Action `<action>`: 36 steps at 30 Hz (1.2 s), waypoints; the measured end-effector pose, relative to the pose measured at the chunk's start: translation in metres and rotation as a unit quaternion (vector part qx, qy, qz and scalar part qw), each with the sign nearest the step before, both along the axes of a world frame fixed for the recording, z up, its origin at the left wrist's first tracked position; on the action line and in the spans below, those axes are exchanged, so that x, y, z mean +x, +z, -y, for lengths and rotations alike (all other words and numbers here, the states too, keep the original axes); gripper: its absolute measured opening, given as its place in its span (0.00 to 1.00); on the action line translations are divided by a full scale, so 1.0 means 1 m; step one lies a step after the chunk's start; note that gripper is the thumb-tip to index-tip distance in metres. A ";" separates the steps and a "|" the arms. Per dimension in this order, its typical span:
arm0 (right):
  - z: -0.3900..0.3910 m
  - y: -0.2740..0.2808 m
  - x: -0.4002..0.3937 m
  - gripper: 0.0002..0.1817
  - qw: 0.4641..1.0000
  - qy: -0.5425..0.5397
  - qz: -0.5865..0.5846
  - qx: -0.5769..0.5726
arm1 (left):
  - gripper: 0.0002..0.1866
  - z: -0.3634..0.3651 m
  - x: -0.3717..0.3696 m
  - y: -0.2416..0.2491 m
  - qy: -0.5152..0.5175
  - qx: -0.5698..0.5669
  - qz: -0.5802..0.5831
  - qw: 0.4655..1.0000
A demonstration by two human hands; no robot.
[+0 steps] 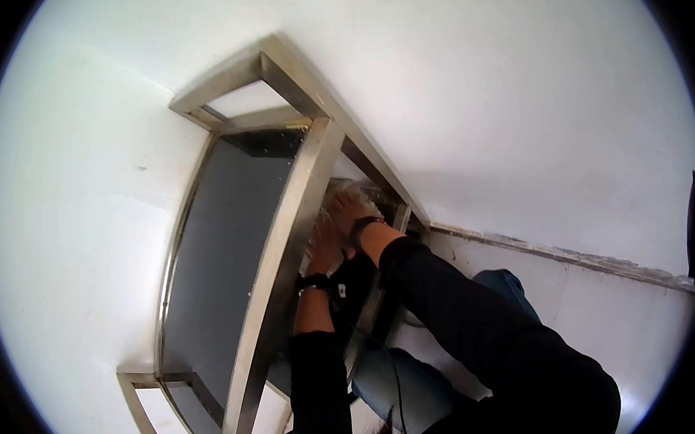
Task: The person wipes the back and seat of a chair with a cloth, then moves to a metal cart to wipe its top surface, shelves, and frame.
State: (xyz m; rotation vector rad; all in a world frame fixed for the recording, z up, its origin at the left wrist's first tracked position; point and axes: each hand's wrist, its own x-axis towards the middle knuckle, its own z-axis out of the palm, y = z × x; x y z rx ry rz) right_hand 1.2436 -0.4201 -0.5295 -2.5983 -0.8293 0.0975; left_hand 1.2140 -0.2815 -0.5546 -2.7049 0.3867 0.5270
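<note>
Two hands are raised toward one clear plastic bag at twelve o'clock: right hand spread on it, left hand (fingers hidden) beside the steel frame.

The left hand is partly hidden behind the metal frame post. Fingertips of the right hand blur into a pale, unidentifiable object beyond them. Grip state is indeterminate.

The person is wearing long black sleeves and blue jeans. A dark watch band is circling the right wrist, another dark band is circling the left, and a thin black cable is trailing down.
</note>
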 end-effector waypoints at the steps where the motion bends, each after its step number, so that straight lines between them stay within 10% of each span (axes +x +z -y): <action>1: 0.007 0.014 -0.001 0.58 1.000 -0.002 0.016 0.001 | 0.32 -0.006 -0.003 -0.015 -0.014 -0.045 0.070 0.996; 6: 0.010 -0.002 -0.004 0.50 0.994 0.019 -0.073 -0.080 | 0.35 0.051 -0.033 0.039 0.056 -0.018 0.024 0.998; 12: 0.058 0.037 -0.071 0.50 0.995 0.070 -0.009 -0.077 | 0.32 -0.006 -0.059 -0.094 0.008 -0.235 0.088 0.968; 15: 0.082 0.056 -0.107 0.49 0.990 0.133 -0.017 -0.041 | 0.31 0.067 -0.128 0.011 0.130 -0.209 0.034 0.969; 24: 0.099 -0.001 -0.115 0.41 0.974 0.221 0.057 0.004 | 0.29 0.094 -0.219 0.020 0.178 -0.280 0.155 0.930; 36: 0.038 0.014 -0.078 0.44 0.966 0.172 -0.090 -0.170 | 0.33 0.075 -0.154 0.053 0.266 -0.278 0.045 0.922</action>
